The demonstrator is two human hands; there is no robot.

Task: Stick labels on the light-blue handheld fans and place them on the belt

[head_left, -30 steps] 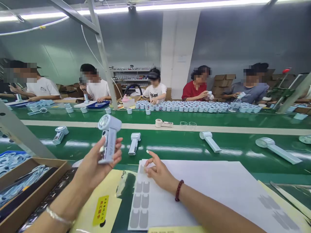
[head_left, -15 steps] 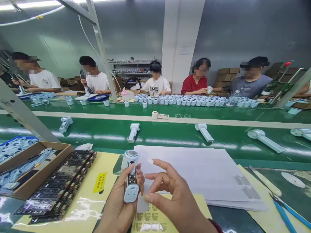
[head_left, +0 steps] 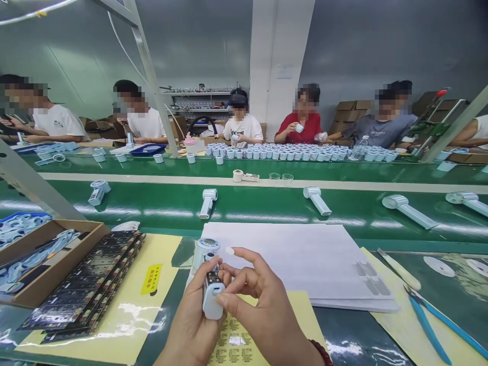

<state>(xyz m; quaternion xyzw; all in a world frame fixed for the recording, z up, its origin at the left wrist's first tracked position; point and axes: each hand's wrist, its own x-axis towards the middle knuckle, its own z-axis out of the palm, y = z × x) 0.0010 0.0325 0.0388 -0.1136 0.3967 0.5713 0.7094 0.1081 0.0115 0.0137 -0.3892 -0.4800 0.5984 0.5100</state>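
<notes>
My left hand (head_left: 193, 310) is wrapped round the handle of a light blue handheld fan body (head_left: 208, 247), its round head pointing away from me. A dark circuit board (head_left: 212, 275) shows in the open handle between my fingers. A whitish oval film (head_left: 212, 308) lies over the handle's end cap, which faces me. At the cap's right edge, my right hand (head_left: 263, 300) pinches the film between thumb and a finger, with its index finger stretched forward. Beneath both hands is a yellow sheet of printed labels (head_left: 236, 341).
White paper (head_left: 282, 254) is stacked ahead. Circuit boards (head_left: 87, 284) and a cardboard box (head_left: 91, 231) of blue parts stand left; blue-handled pliers (head_left: 427, 320) and a white-handled tool (head_left: 400, 270) lie right. Fan bodies rest on the green belt (head_left: 263, 203); several co-workers sit beyond.
My right hand has brought the oval film from below the fan up onto the handle's end cap. The view has shifted slightly, and co-workers across the belt have moved their hands.
</notes>
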